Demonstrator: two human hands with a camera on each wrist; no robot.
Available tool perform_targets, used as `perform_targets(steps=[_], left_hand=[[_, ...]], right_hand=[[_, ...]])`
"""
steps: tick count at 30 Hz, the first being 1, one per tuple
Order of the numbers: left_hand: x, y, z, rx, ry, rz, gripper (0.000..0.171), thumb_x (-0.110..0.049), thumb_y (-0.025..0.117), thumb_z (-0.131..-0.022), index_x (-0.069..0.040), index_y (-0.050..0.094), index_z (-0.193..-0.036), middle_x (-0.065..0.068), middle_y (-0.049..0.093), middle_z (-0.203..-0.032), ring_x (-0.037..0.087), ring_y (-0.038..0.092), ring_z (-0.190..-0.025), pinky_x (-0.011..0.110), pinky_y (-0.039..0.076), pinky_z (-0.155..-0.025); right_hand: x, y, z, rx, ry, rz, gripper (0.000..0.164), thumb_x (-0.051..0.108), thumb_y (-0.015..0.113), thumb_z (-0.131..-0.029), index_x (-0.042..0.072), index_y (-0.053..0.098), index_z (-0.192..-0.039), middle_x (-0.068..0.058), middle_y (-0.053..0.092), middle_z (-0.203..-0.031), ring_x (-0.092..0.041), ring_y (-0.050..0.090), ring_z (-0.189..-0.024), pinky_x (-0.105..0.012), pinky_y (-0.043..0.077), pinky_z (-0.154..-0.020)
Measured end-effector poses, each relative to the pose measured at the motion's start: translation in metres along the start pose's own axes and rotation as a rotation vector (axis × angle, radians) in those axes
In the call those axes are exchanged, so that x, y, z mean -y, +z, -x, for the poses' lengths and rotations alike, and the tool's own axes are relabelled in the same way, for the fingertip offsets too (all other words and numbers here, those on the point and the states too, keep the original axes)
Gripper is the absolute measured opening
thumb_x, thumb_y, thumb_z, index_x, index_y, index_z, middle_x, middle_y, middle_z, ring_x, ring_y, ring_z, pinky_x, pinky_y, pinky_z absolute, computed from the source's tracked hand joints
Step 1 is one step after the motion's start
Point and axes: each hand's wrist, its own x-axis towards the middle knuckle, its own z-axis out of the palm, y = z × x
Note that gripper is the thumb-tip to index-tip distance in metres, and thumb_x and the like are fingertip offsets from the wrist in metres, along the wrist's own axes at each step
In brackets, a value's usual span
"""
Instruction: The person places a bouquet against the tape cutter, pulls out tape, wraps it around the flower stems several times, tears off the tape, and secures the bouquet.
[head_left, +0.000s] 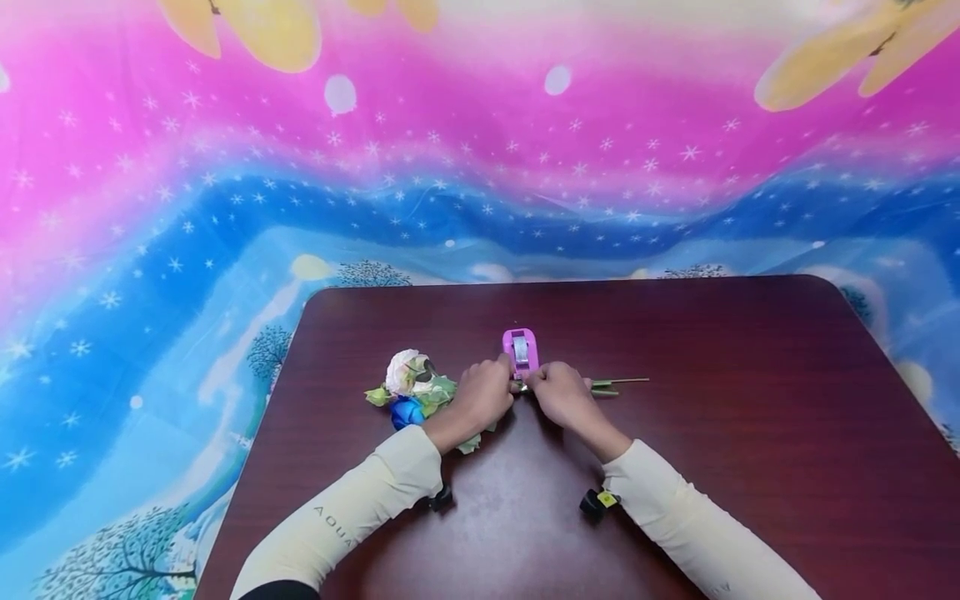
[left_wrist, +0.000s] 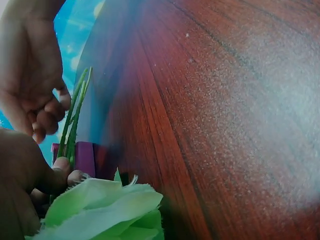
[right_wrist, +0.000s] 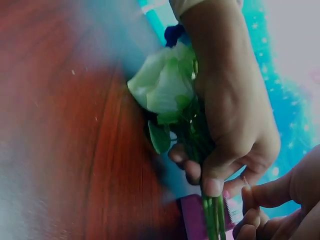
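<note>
A bunch of flowers lies across my left hand's grip, its heads to the left: a pale white rose (head_left: 405, 372), a blue rose (head_left: 407, 412) and a greenish-white bloom (right_wrist: 165, 82). My left hand (head_left: 486, 392) holds the green stems (right_wrist: 215, 215) between thumb and fingers. Just beyond the hands stands a pink tape dispenser (head_left: 521, 353) with a roll of tape in it, its toothed edge beside the stems. Close by on the right, my right hand (head_left: 566, 396) has thumb and forefinger pinched on a small clear strip of tape (right_wrist: 246, 181). Most of that strip is hidden.
The stem ends (head_left: 622, 383) stick out to the right past my right hand. Everything is on a dark red-brown wooden table (head_left: 712, 467) with rounded corners. Behind it hangs a pink and blue patterned cloth (head_left: 480, 158).
</note>
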Motion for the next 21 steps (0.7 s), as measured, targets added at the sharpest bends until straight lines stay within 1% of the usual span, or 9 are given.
perform_targets(steps=[2, 4, 6, 9, 11, 15, 17, 21], left_hand=[[0.001, 0.0, 0.0, 0.0, 0.0, 0.005, 0.016, -0.014, 0.074, -0.088, -0.011, 0.059, -0.09, 0.006, 0.07, -0.077, 0.03, 0.069, -0.073, 0.044, 0.055, -0.068], [0.001, 0.0, 0.0, 0.001, 0.001, 0.01, 0.015, -0.013, 0.074, -0.088, -0.011, 0.059, -0.091, 0.006, 0.07, -0.077, 0.029, 0.069, -0.072, 0.044, 0.055, -0.068], [0.002, 0.0, 0.0, -0.001, 0.001, 0.02, 0.016, -0.014, 0.075, -0.088, -0.011, 0.06, -0.091, 0.006, 0.07, -0.077, 0.029, 0.069, -0.072, 0.044, 0.055, -0.068], [0.002, 0.0, 0.0, -0.005, 0.001, 0.023, 0.017, -0.018, 0.076, -0.09, -0.011, 0.06, -0.091, 0.007, 0.071, -0.078, 0.029, 0.069, -0.072, 0.043, 0.055, -0.069], [0.002, 0.0, 0.0, -0.006, 0.0, 0.022, 0.018, -0.02, 0.076, -0.091, -0.011, 0.059, -0.091, 0.006, 0.071, -0.077, 0.029, 0.069, -0.072, 0.043, 0.055, -0.069], [0.002, -0.001, 0.0, 0.011, 0.01, 0.03, 0.019, -0.02, 0.075, -0.092, -0.011, 0.058, -0.092, 0.005, 0.07, -0.074, 0.029, 0.069, -0.072, 0.043, 0.056, -0.068], [0.001, -0.003, 0.0, 0.032, 0.024, 0.028, 0.018, -0.018, 0.074, -0.093, -0.01, 0.058, -0.095, 0.006, 0.07, -0.076, 0.028, 0.07, -0.072, 0.042, 0.057, -0.067], [-0.001, -0.01, 0.003, 0.094, 0.052, 0.013, 0.011, -0.011, 0.072, -0.093, -0.005, 0.064, -0.097, 0.007, 0.073, -0.082, 0.024, 0.07, -0.072, 0.038, 0.056, -0.062]], right_hand=[[-0.001, -0.002, 0.008, 0.003, 0.004, -0.026, 0.04, 0.03, 0.057, -0.103, 0.006, 0.066, -0.073, 0.002, 0.05, -0.062, -0.02, 0.052, -0.067, -0.053, 0.035, -0.097], [-0.003, -0.003, 0.016, 0.014, 0.018, -0.076, 0.036, 0.03, 0.057, -0.103, 0.005, 0.071, -0.081, 0.001, 0.055, -0.069, -0.018, 0.052, -0.07, -0.045, 0.039, -0.09], [-0.005, -0.004, 0.026, 0.033, 0.032, -0.138, 0.033, 0.028, 0.057, -0.103, 0.003, 0.074, -0.089, -0.003, 0.059, -0.075, -0.017, 0.051, -0.073, -0.036, 0.041, -0.081], [-0.008, -0.007, 0.04, 0.051, 0.028, -0.221, 0.032, 0.025, 0.059, -0.102, 0.0, 0.075, -0.093, -0.006, 0.065, -0.083, -0.015, 0.05, -0.076, -0.03, 0.041, -0.071], [-0.008, -0.008, 0.047, 0.054, 0.012, -0.26, 0.031, 0.023, 0.059, -0.103, -0.002, 0.074, -0.093, -0.009, 0.065, -0.083, -0.015, 0.049, -0.075, -0.028, 0.04, -0.07], [-0.01, -0.009, 0.053, 0.044, 0.0, -0.314, 0.03, 0.021, 0.06, -0.102, -0.005, 0.072, -0.093, -0.004, 0.06, -0.077, -0.013, 0.046, -0.072, -0.026, 0.038, -0.067], [-0.011, -0.009, 0.053, 0.042, -0.004, -0.332, 0.03, 0.02, 0.06, -0.102, -0.005, 0.072, -0.094, -0.003, 0.057, -0.076, -0.012, 0.045, -0.071, -0.025, 0.038, -0.066], [-0.012, -0.009, 0.054, 0.045, -0.021, -0.341, 0.029, 0.02, 0.059, -0.103, -0.006, 0.073, -0.096, -0.007, 0.063, -0.082, -0.012, 0.047, -0.075, -0.024, 0.039, -0.07]])
